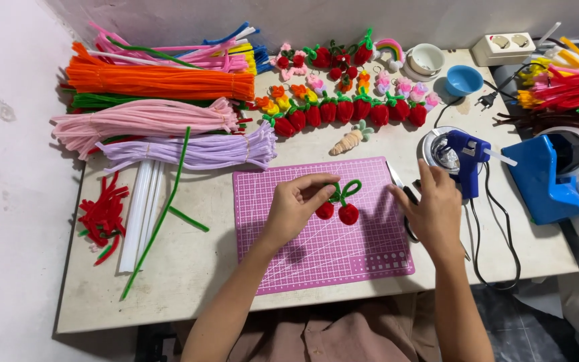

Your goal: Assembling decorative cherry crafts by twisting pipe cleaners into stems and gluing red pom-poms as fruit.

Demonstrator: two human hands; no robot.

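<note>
- Bundles of pipe cleaners (162,80), orange, pink and lilac, lie at ten o'clock on the worktop (196,261).
- Left hand (294,204) pinches the green stem of a red cherry pair (340,204) over the pink cutting mat (323,261), centre.
- Right hand (435,208), fingers curled, rests on dark scissors (409,201) at three o'clock; whether it grips them is unclear.
- Blue glue gun (467,157) stands at two o'clock.
</note>
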